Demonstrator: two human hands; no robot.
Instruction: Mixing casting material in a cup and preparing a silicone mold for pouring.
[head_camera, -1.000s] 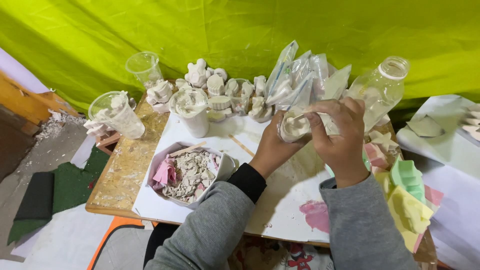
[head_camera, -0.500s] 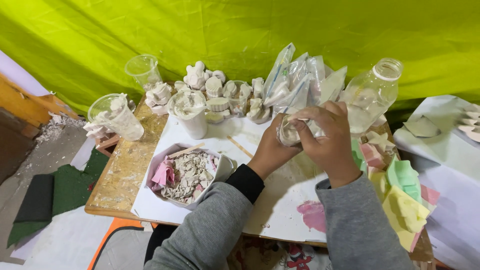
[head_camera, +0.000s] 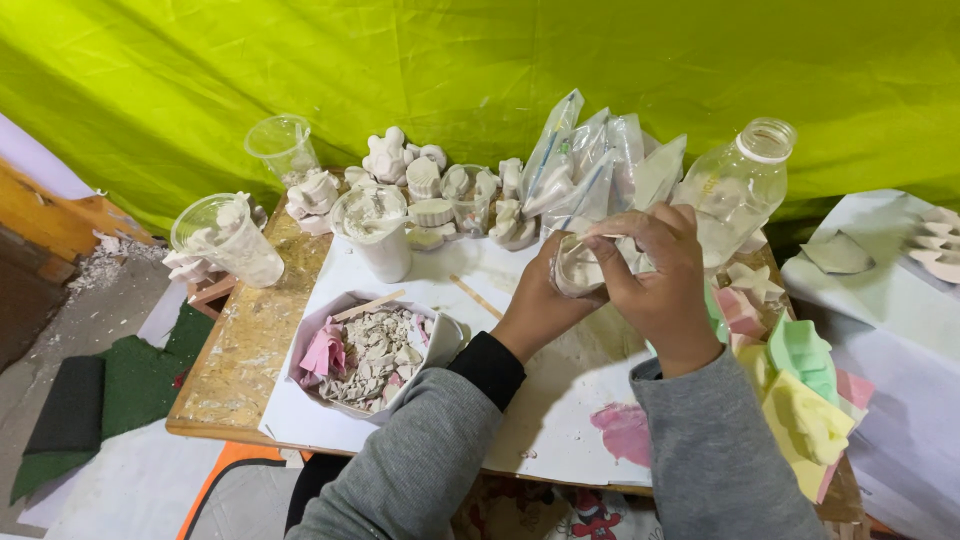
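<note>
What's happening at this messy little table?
A person is working a small clear mould full of white plaster with both hands: the left hand cups it underneath while the right hand presses on top. Nearby sit a bowl of broken plaster bits, finished white figurines and a glass bottle.

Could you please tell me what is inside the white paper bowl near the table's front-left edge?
The white paper bowl holds broken white plaster pieces, a pink scrap and a wooden stick. Its bottom is covered.

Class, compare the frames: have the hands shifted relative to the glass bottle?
Yes. Both hands, left and right, dropped slightly lower, towards the person, against the glass bottle.
</note>
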